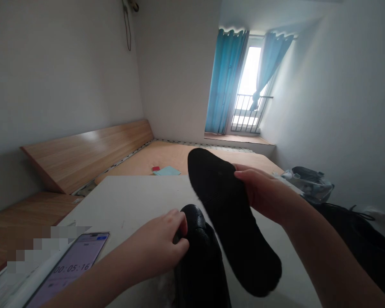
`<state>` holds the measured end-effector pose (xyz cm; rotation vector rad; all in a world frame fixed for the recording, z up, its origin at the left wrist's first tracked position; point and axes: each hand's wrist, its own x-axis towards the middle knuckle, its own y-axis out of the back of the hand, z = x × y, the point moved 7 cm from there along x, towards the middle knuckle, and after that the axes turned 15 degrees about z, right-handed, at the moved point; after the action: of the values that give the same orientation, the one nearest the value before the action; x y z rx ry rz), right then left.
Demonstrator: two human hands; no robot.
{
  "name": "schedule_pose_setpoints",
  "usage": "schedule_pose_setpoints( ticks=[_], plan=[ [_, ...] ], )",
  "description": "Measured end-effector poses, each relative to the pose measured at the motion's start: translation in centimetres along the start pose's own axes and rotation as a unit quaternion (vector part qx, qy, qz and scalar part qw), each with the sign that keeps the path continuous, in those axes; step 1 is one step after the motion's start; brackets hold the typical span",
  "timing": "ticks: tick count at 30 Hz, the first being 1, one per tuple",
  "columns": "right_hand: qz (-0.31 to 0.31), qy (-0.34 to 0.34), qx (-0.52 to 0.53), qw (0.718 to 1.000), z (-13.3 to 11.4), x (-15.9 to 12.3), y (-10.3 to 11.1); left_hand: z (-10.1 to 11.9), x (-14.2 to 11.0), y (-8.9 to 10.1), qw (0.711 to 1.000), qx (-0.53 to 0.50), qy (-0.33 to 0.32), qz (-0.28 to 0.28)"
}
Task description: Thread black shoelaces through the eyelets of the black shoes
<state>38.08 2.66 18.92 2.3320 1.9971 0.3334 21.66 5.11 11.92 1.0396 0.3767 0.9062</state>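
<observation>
A black insole is held up by my right hand, thumb on its face and fingers behind its right edge. It hangs at a slant above the white table. To its left stands a black leather shoe, cut off by the bottom of the view. My left hand is closed on the shoe's left upper side, with curled fingers at the edge of the leather. The inside of the shoe is hidden from me.
A phone with a running timer lies at the table's left. Behind are a bed with a wooden headboard and a pale blue item. A clear plastic bag and a black bag-like item sit at right.
</observation>
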Motion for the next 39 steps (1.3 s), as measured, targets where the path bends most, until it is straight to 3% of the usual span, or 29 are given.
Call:
schedule_pose_setpoints(
  ticks=[2,6,9,11,16,21,23,32,39],
  plan=[
    [0.004,-0.029,-0.011,1.0,0.8,0.7,0.8,0.8,-0.4,-0.1,1.0,0.015,-0.023,-0.001],
    [-0.067,-0.066,-0.234,0.968,5.8,2.0,-0.1,2.2,-1.2,-0.5,0.996,0.047,-0.064,0.04],
    [-0.088,-0.053,-0.283,0.954,8.8,2.9,-1.5,2.7,-1.5,-1.2,0.994,0.07,-0.07,0.045],
    [-0.084,-0.03,-0.292,0.952,9.5,3.2,-2.2,2.9,-1.5,-1.5,0.994,0.075,-0.073,0.037],
    [-0.148,0.02,-0.301,0.942,8.2,2.1,-3.5,3.6,-1.2,-1.0,0.992,0.07,-0.089,0.057],
    [-0.262,0.08,-0.313,0.909,6.3,0.4,-4.3,3.5,-0.5,-0.6,0.987,0.077,-0.118,0.071],
    [-0.277,0.095,-0.312,0.904,5.8,0.1,-4.4,3.1,-0.2,-0.7,0.987,0.083,-0.118,0.071],
    [-0.206,0.075,-0.29,0.931,5.2,1.3,-3.2,2.7,0.2,0.1,0.988,0.08,-0.092,0.098],
    [-0.138,0.099,-0.272,0.947,4.0,1.2,-2.9,3.1,0.3,-0.3,0.983,0.02,-0.161,0.083]
  ],
)
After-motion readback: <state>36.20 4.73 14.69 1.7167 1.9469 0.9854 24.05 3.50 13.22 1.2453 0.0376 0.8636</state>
